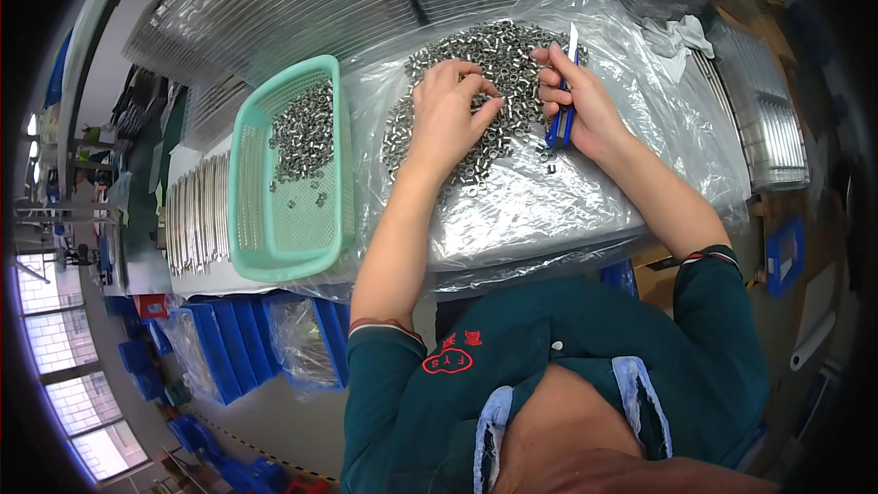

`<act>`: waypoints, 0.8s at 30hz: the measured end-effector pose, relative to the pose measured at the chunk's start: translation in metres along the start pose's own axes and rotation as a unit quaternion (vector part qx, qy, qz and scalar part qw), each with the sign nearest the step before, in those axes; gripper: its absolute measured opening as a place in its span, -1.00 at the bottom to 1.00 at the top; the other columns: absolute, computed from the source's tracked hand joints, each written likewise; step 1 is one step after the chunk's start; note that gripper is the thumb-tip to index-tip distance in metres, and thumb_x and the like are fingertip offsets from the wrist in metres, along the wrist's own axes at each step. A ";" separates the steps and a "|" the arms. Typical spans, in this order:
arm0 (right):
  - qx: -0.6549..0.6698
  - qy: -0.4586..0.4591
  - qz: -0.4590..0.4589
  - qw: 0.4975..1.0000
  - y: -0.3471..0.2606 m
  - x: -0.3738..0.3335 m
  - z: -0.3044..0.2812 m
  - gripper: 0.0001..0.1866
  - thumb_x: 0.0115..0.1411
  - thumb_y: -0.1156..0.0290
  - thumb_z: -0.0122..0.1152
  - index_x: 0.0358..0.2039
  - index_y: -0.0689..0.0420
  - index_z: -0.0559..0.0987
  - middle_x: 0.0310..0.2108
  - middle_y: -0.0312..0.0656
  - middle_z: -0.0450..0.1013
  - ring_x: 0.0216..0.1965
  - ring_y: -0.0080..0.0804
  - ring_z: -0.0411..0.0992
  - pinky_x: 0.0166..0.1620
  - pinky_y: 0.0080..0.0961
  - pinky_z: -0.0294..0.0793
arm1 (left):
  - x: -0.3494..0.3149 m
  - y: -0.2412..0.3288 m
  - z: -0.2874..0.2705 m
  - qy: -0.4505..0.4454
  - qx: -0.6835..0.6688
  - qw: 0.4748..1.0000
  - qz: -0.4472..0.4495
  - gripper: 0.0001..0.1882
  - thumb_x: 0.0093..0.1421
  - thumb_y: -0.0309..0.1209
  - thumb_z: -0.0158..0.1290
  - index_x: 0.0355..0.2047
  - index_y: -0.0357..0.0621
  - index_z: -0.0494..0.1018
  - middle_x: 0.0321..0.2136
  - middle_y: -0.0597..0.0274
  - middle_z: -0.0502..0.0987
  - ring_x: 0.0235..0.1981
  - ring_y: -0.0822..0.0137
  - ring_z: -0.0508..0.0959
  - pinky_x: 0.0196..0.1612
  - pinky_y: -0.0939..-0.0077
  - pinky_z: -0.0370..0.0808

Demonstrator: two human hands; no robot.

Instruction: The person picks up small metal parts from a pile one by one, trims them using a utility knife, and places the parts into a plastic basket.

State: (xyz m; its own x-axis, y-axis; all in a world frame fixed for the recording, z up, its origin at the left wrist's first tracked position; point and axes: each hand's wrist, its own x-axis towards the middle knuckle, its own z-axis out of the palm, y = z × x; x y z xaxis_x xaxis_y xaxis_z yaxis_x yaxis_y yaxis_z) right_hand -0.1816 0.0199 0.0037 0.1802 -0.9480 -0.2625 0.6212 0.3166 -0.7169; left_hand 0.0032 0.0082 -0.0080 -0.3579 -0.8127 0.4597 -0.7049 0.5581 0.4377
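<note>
A heap of small, shiny metal sleeves (494, 144) lies on clear plastic sheeting in front of me. Over the left part of that heap is my left hand (445, 114), fingers curled and the thumb tip close to the index fingertip. Whatever sits between those tips, if anything, is too small to make out. My right hand (588, 105) is closed on a blue utility knife (562, 119) at the heap's right edge. The knife's blade points up and away from me, and its handle runs along the palm. One loose sleeve (551, 168) lies just below the knife.
Left of the heap stands a pale green plastic basket (344, 174), partly filled with similar metal pieces. Metal rods (197, 215) lie beyond it. Ribbed clear trays (274, 9) line the back, with a white cloth (677, 41) at right. Blue bins (229, 348) stand below the table edge.
</note>
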 end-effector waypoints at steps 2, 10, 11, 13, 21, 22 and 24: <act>0.019 0.006 -0.020 1.000 -0.002 0.000 -0.001 -0.69 0.21 0.16 -0.07 -0.22 0.15 0.38 -0.61 -0.51 0.17 -0.68 -0.82 0.04 -0.59 -0.83 0.10 | -0.001 0.001 0.005 0.001 0.001 1.000 0.029 -0.79 -0.05 -0.32 0.13 -0.36 -0.04 0.48 -0.19 0.28 0.39 -0.10 0.19 0.32 -0.06 0.29 0.23; 0.028 -0.002 -0.030 0.999 0.001 0.001 -0.001 -0.72 0.20 0.18 -0.04 -0.25 0.13 0.40 -0.62 -0.49 0.17 -0.67 -0.83 0.05 -0.65 -0.84 0.06 | 0.004 0.007 0.025 0.009 0.027 1.000 -0.011 -0.81 -0.05 -0.33 0.13 -0.40 -0.08 0.47 -0.23 0.24 0.39 -0.13 0.17 0.33 -0.10 0.30 0.25; 0.028 -0.010 -0.021 0.999 0.001 0.001 -0.001 -0.73 0.20 0.18 -0.03 -0.26 0.13 0.40 -0.62 -0.49 0.17 -0.67 -0.83 0.05 -0.65 -0.85 0.05 | 0.005 0.006 0.026 0.015 0.032 0.999 -0.001 -0.82 -0.05 -0.33 0.12 -0.42 -0.09 0.47 -0.24 0.23 0.40 -0.14 0.17 0.34 -0.11 0.31 0.26; 0.014 -0.016 -0.010 1.000 0.000 0.000 0.000 -0.73 0.20 0.19 -0.02 -0.25 0.13 0.41 -0.61 -0.50 0.17 -0.68 -0.84 0.05 -0.66 -0.85 0.04 | 0.007 0.006 0.025 0.022 0.038 0.999 0.011 -0.84 -0.04 -0.34 0.12 -0.43 -0.10 0.46 -0.25 0.22 0.41 -0.16 0.17 0.35 -0.12 0.31 0.26; -0.029 -0.074 0.064 0.995 0.000 -0.006 0.006 -0.78 0.16 0.25 0.04 -0.27 0.10 0.42 -0.61 -0.51 0.21 -0.71 -0.86 0.06 -0.72 -0.90 -0.01 | 0.012 0.018 0.010 0.178 -0.101 0.974 0.094 -0.85 -0.01 -0.50 0.10 -0.38 -0.18 0.43 -0.30 0.19 0.46 -0.24 0.23 0.42 -0.16 0.42 0.34; -0.038 -0.076 0.060 0.995 0.002 -0.006 0.005 -0.83 0.14 0.25 0.08 -0.38 0.07 0.41 -0.61 -0.50 0.22 -0.72 -0.87 0.06 -0.73 -0.91 -0.02 | 0.011 0.019 0.010 0.175 -0.111 0.974 0.095 -0.85 -0.01 -0.50 0.10 -0.38 -0.17 0.43 -0.30 0.19 0.46 -0.24 0.23 0.42 -0.16 0.42 0.34; -0.046 -0.078 0.054 0.994 0.001 -0.007 0.007 -0.83 0.13 0.24 0.09 -0.41 0.05 0.40 -0.61 -0.50 0.22 -0.72 -0.87 0.06 -0.73 -0.90 -0.02 | 0.011 0.021 0.009 0.171 -0.122 0.973 0.097 -0.85 -0.01 -0.50 0.10 -0.38 -0.17 0.43 -0.30 0.19 0.46 -0.24 0.22 0.43 -0.16 0.42 0.34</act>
State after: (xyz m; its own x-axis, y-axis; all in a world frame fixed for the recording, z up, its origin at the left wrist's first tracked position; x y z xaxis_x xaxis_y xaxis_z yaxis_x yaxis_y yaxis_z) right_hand -0.1768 0.0267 0.0094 0.3627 -0.8997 -0.2430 0.5203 0.4118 -0.7481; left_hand -0.0211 0.0098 -0.0010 -0.2158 -0.6087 0.7635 -0.4636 0.7521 0.4685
